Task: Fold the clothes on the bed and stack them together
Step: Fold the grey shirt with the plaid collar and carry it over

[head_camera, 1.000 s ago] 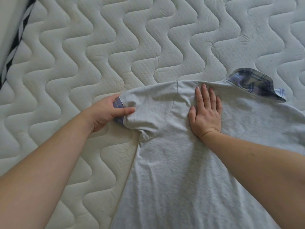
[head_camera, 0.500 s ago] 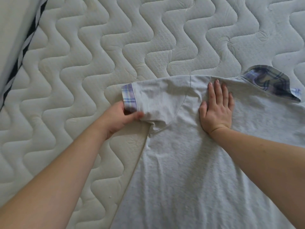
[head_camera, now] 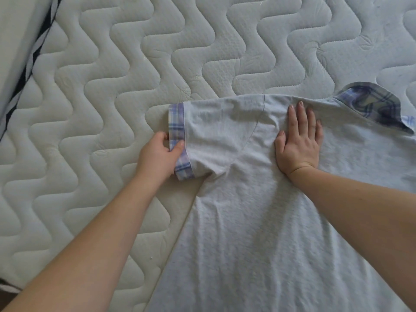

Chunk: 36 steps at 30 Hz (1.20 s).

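Pinching the plaid sleeve cuff (head_camera: 177, 140), the left hand (head_camera: 157, 156) sits on the quilted mattress (head_camera: 112, 86); right hand (head_camera: 297, 145) fingers spread flat on the grey shirt (head_camera: 258, 221) near its plaid collar (head_camera: 373, 106).

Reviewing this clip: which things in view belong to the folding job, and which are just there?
Job:
grey shirt
plaid cuff, pinched by the left hand
right hand, flat on the shirt
plaid collar

Just there:
quilted mattress
striped edging
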Each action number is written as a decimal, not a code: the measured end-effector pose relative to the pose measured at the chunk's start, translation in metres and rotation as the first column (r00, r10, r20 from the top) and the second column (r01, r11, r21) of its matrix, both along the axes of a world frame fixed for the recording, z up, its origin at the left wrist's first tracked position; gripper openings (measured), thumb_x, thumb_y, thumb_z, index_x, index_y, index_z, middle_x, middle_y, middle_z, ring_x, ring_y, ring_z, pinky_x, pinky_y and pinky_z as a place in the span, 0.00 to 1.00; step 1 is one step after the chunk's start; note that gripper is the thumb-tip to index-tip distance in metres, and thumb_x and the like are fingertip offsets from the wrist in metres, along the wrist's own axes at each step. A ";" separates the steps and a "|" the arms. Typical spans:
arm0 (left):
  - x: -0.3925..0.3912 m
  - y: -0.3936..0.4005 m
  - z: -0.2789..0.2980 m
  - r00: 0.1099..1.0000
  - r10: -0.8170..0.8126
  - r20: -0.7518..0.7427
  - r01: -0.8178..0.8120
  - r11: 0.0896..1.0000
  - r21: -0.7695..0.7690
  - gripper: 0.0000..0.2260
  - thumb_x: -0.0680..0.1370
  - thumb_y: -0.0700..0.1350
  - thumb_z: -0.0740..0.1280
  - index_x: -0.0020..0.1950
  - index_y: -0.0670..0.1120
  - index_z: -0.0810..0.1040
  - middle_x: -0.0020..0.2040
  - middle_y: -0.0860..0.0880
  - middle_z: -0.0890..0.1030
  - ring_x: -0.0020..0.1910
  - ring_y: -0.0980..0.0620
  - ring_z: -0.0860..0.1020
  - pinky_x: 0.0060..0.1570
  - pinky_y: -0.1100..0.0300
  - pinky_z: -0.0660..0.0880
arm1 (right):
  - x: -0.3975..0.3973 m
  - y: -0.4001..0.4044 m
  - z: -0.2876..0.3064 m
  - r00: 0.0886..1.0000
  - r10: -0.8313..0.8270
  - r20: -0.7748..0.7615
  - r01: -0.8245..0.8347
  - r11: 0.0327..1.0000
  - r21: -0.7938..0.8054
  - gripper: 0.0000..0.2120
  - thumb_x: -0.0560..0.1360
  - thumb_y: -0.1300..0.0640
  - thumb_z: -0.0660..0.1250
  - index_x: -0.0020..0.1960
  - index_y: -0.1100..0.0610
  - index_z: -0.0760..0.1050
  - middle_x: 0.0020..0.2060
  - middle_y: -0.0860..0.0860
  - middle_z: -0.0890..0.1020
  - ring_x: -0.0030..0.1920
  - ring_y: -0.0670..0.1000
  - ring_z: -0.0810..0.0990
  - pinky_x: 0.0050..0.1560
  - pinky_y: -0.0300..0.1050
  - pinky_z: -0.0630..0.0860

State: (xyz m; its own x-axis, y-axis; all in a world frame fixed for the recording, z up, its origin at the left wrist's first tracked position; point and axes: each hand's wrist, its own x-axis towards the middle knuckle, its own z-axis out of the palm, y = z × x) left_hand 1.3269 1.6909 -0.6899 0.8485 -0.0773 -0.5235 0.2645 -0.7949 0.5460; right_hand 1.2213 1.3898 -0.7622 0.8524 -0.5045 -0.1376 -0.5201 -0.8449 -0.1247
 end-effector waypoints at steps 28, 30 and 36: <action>-0.022 -0.146 -0.046 0.449 -0.864 0.228 0.704 0.500 0.504 0.28 0.83 0.59 0.43 0.81 0.50 0.41 0.81 0.52 0.43 0.80 0.53 0.42 0.76 0.52 0.37 | -0.001 0.002 0.001 1.000 0.019 0.010 -0.020 0.999 0.032 0.32 0.77 0.47 0.49 0.80 0.49 0.48 0.80 0.50 0.51 0.79 0.52 0.48 0.77 0.51 0.41; -0.018 -0.140 -0.058 0.424 -0.863 0.273 0.677 0.503 0.537 0.29 0.82 0.60 0.44 0.81 0.52 0.42 0.81 0.51 0.45 0.80 0.52 0.45 0.77 0.52 0.40 | -0.001 0.002 0.001 1.000 0.013 0.019 -0.014 0.999 0.038 0.32 0.77 0.47 0.49 0.80 0.49 0.48 0.80 0.50 0.51 0.79 0.52 0.48 0.77 0.50 0.40; -0.018 -0.139 -0.076 0.420 -0.813 0.403 0.615 0.582 0.532 0.33 0.79 0.61 0.50 0.81 0.50 0.49 0.81 0.48 0.51 0.80 0.49 0.51 0.77 0.48 0.48 | -0.001 0.001 0.002 1.000 0.024 -0.012 -0.023 0.999 0.033 0.33 0.77 0.46 0.49 0.80 0.51 0.46 0.80 0.53 0.49 0.79 0.51 0.46 0.77 0.51 0.40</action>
